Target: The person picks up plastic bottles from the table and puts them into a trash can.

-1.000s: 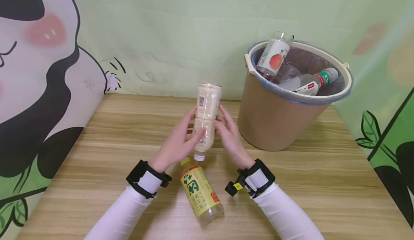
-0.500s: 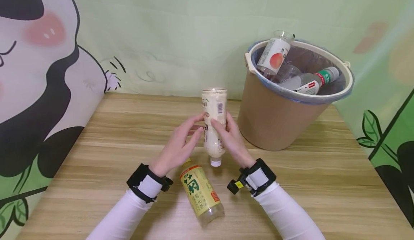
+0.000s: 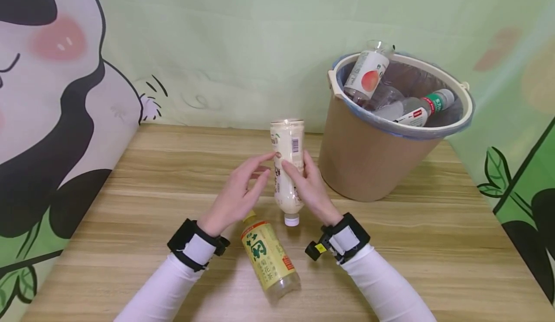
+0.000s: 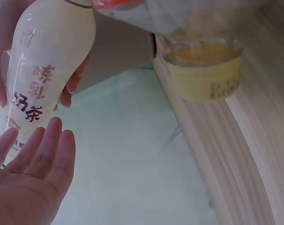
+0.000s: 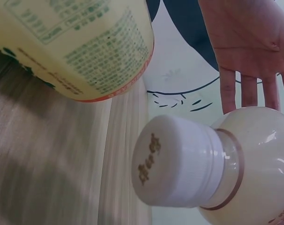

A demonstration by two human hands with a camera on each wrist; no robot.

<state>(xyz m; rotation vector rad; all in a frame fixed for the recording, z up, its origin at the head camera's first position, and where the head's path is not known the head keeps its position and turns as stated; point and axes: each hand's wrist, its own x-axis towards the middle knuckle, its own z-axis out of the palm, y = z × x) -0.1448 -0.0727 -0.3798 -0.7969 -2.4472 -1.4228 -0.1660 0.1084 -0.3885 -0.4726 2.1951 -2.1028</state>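
Note:
My right hand (image 3: 313, 187) grips a cream-coloured milk tea bottle (image 3: 284, 187), thumb across its front and fingers behind. The bottle is tilted cap down, and its white cap (image 5: 175, 161) fills the middle of the right wrist view. At the bottle's left side is my left hand (image 3: 236, 192), fingers fairly straight, the index fingertip at or against the label. In the left wrist view the palm of the left hand (image 4: 32, 173) faces up beside the bottle, not wrapped round it. A clear chrysanthemum tea bottle (image 3: 268, 257) with a yellow label lies on the table below both hands.
At the right stands a brown bin (image 3: 364, 163) with a pale rim and a plastic liner. Inside are several bottles, one with a peach label (image 3: 368, 78) sticking above the rim. The wooden table (image 3: 173, 167) meets a printed green backdrop (image 3: 225, 71) behind.
The milk tea bottle has turned and shifted slightly right and down. The right thumb has come across its front, while the left thumb has come off it. The last half second shows hardly any movement.

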